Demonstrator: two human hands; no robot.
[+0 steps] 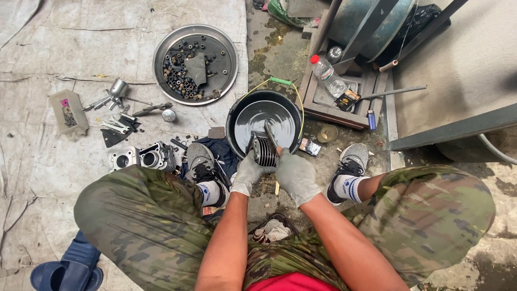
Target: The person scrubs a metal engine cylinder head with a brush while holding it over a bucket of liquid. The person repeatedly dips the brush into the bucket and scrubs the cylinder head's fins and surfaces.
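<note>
Left hand (249,173) under finned cylinder (262,150) — right hand (296,175) just beside

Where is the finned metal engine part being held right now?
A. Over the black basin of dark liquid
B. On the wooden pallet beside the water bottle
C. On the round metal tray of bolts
A: both gloved hands, left hand and right hand, hold the finned metal part at the near rim of the black basin.
</note>
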